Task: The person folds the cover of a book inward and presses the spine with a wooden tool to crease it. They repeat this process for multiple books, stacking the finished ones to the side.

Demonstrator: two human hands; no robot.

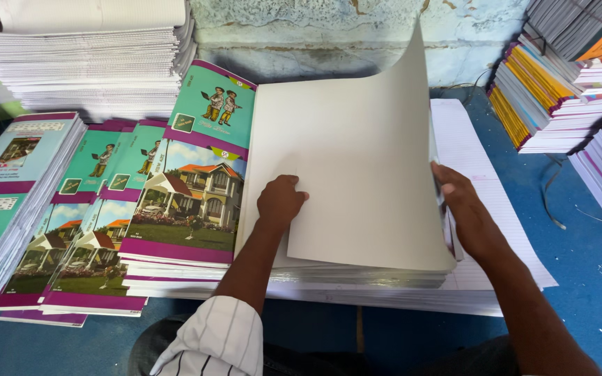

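Blue floor (580, 230) under everything; ruled paper stack (482, 209) lies centre-near with a pile of blank grey sheets (357, 275) on top of it; printed cover stacks (189, 202) fan out to the left, tall white paper stack (85, 63) far left, bound notebooks (559, 83) piled far right against the wall.

Grey sheet (357, 146), top of the centre pile, is lifted and curling up toward the far side, far corner in the air, near edge overhanging the pile.

Right hand (465, 209) at the sheet's right edge; fingers wrapped round the edge, thumb side up, pinching that sheet; how many sheets are in the pinch I cannot tell.

Left hand (280, 200) curled into a loose fist, knuckles down on the sheet below, just under the lifted one's left edge; holding nothing, just pressing.

Judgement on doing it well: keep left-hand pressure so the pile doesn't shift; peel from the right edge in a smooth arc, no crease; check only one sheet comes up; keep edges square to the pile.
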